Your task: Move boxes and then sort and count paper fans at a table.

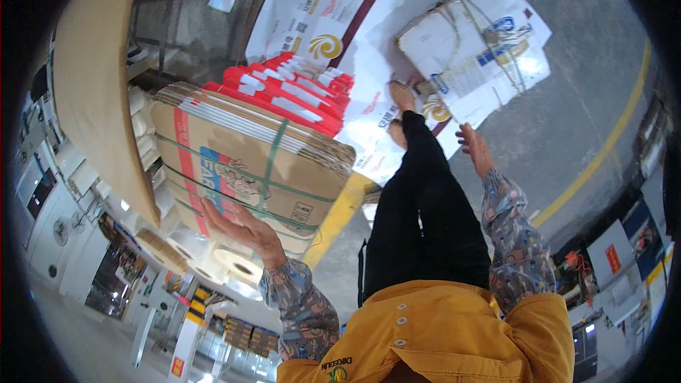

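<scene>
My left hand has its fingers stretched out and is nearest to a strapped stack of flattened brown cardboard boxes. Whether it touches the boxes I cannot tell. Green straps run both ways around that stack. Loosely held out on the other side, my right hand has its fingers apart with nothing in them. Beyond it lies a white bundle tied with cord. Behind the box stack sits a pile of red and white folded pieces.
Printed white sheeting covers the floor under the bundle and my feet. A long tan board or roll edge stands at the left. White rolls lie beside the box stack. A yellow line curves across the grey floor at right.
</scene>
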`<act>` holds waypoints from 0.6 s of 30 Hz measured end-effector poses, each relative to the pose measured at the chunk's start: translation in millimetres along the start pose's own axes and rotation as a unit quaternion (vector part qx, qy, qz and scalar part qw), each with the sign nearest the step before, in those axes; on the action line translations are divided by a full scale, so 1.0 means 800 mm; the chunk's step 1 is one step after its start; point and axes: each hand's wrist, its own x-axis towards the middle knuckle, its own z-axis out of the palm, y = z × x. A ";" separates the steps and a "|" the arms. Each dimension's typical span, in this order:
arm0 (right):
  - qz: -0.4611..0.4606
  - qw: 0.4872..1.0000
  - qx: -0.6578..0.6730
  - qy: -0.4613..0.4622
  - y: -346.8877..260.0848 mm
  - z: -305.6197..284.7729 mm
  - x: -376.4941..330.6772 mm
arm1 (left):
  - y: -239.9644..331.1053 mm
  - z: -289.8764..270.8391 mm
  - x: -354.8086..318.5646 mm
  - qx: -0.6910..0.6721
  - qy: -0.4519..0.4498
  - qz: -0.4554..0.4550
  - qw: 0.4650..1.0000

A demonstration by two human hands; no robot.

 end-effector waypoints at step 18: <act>-0.132 0.942 -0.270 0.148 0.086 -0.276 0.096 | 0.176 0.170 -0.309 -0.239 -0.297 -0.110 0.918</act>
